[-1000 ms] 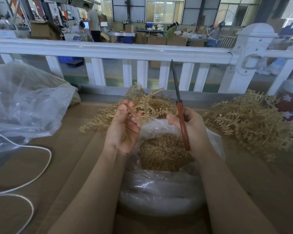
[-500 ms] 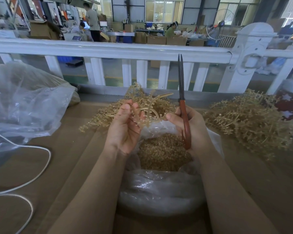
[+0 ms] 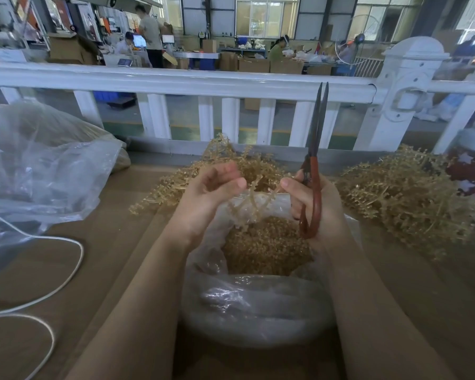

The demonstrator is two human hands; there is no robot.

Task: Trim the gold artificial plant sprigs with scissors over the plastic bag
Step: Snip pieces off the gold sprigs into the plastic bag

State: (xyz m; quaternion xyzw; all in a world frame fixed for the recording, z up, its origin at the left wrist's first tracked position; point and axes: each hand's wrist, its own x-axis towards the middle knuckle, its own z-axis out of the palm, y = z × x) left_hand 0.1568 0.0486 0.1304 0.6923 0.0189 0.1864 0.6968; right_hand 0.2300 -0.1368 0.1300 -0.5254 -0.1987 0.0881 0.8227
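A gold sprig (image 3: 251,205) hangs blurred between my hands, just above the open plastic bag (image 3: 258,311). My left hand (image 3: 211,193) is curled with its thumb and fingertips at the sprig's top stem. My right hand (image 3: 327,209) grips the red-handled scissors (image 3: 317,133); their dark blades point straight up, almost closed. My right thumb touches the sprig's right end. Gold trimmed pieces (image 3: 263,248) fill the bag. More gold sprigs lie in a pile (image 3: 406,198) at the right and another pile (image 3: 231,160) behind my hands.
A large clear bag (image 3: 39,171) bulges at the left, with a white cable (image 3: 66,270) looping in front of it. A white railing (image 3: 176,80) runs along the table's far edge. A red and white object (image 3: 466,171) stands at the right edge.
The scissors swung from leaning left to upright and shifted right. The sprig dropped from beside my left fingers to hang lower over the bag, and my left hand turned and blurred.
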